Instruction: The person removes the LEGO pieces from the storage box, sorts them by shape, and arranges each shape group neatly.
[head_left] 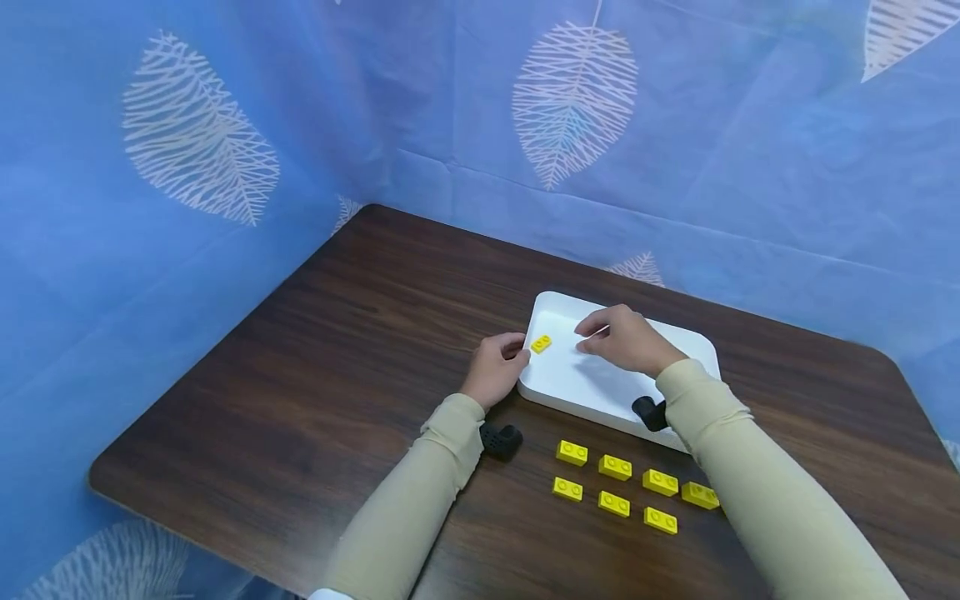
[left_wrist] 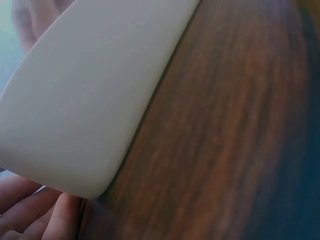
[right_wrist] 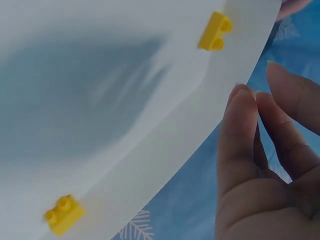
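My left hand (head_left: 494, 369) rests at the left end of a white tray (head_left: 551, 392), its fingertips against the outer wall. In the left wrist view, fingers (left_wrist: 62, 217) sit right at the tray's corner. Over the tray hovers my right hand (head_left: 621, 340), thumb and fingers loosely bent with a gap between them and nothing held. A yellow two-stud toy brick (head_left: 541, 343) lies inside the tray by its left end. The right wrist view also shows a second yellow brick (right_wrist: 65, 215) in the tray, near a long wall; in the head view it is hidden.
Several yellow bricks (head_left: 615, 467) stand in two rows on the dark wooden table (head_left: 315, 400), in front of the tray; my right sleeve (head_left: 772, 492) overlaps the row's right end. A blue leaf-patterned cloth (head_left: 420, 92) hangs behind the table.
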